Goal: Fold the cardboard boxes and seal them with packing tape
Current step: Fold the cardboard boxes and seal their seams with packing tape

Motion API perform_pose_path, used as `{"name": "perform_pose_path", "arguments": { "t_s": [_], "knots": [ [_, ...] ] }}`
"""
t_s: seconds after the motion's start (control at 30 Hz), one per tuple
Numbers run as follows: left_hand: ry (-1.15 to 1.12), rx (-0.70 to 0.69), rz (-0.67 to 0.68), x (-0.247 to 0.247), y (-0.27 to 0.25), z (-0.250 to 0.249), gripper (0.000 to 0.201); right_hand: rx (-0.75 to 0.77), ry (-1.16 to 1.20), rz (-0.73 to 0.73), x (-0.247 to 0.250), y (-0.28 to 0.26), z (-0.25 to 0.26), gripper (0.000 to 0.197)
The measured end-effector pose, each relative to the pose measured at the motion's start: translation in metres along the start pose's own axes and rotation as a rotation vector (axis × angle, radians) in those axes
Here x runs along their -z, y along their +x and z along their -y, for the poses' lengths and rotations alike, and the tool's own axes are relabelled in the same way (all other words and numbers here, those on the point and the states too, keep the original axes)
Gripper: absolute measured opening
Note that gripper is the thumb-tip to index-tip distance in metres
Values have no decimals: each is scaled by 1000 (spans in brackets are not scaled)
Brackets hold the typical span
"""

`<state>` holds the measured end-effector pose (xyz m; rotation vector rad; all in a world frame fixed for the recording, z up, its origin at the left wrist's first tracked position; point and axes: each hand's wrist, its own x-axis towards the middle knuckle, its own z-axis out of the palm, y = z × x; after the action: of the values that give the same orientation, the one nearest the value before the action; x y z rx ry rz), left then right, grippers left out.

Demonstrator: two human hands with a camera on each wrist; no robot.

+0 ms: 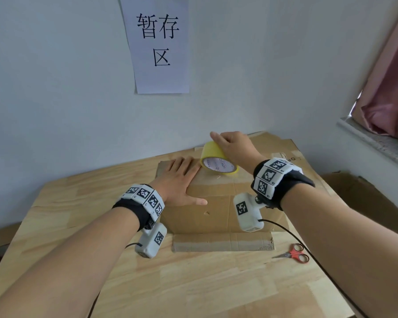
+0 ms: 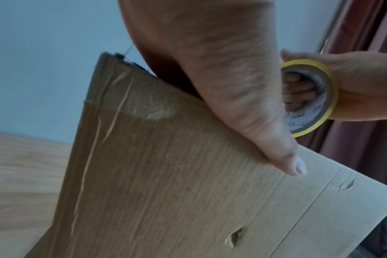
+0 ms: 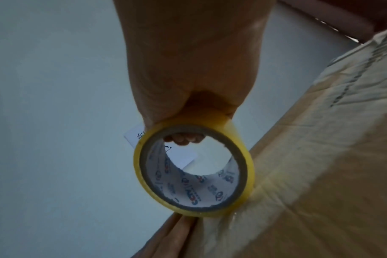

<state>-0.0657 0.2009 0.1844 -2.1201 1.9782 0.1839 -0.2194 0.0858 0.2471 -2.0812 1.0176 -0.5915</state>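
So the cardboard box (image 1: 214, 203) is sitting on the wooden counter (image 1: 193, 283), pushed toward the back near the wall, with its bottom flap (image 1: 223, 242) lying flat toward the camera. Left hand (image 1: 179, 182) is spread flat on top of the box, palm down, fingers straight and pointing away, thumb (image 2: 285, 157) stuck out sideways along the front top edge. It's pressing, not gripping anything.

Right hand (image 1: 234, 145) comes in from the right with the wrist bent and has hold of the yellow tape roll (image 1: 216, 161): fingers (image 3: 183, 138) hooked through the core, thumb over the outside. The roll stands on edge on the box top, right beside the left hand's fingertips, and a yellowish strip of tape (image 3: 276, 178) runs along the cardboard from under it.

Red-handled scissors (image 1: 293, 254) lie on the counter off to the right, well apart from both hands. More flat cardboard (image 1: 285, 148) is lying behind the box, and a paper sign (image 1: 159, 42) is on the wall.
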Motion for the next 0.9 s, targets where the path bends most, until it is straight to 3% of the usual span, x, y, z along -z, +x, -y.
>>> {"name": "perform_pose_path", "arguments": {
  "t_s": [0.13, 0.23, 0.5, 0.6, 0.7, 0.77, 0.83, 0.9],
  "knots": [
    [-22, -6, -26, -3, -1, 0, 110, -82, 7, 12, 5, 2, 4, 47],
    [-47, 0, -23, 1, 0, 1, 109, -113, 142, -86, 7, 3, 12, 38],
    [-52, -4, 24, -8, 3, 7, 115, -179, 78, -101, -9, -9, -1, 42],
    [-156, -28, -29, -4, 1, 13, 109, -160, 67, -99, -8, -10, 1, 43],
    [-567, 91, -258, -2, -13, 30, 99, -151, 75, -100, -10, -15, -3, 44],
    [-971, 293, -378, -11, -24, 43, 86, -160, 88, -109, -11, -17, -5, 44],
    [-1411, 447, -403, -18, -33, 44, 73, -158, 87, -112, -12, -19, -5, 44],
    [-1631, 458, -375, -22, -36, 34, 67, -149, 79, -110, -12, -20, -4, 43]
  ]
}}
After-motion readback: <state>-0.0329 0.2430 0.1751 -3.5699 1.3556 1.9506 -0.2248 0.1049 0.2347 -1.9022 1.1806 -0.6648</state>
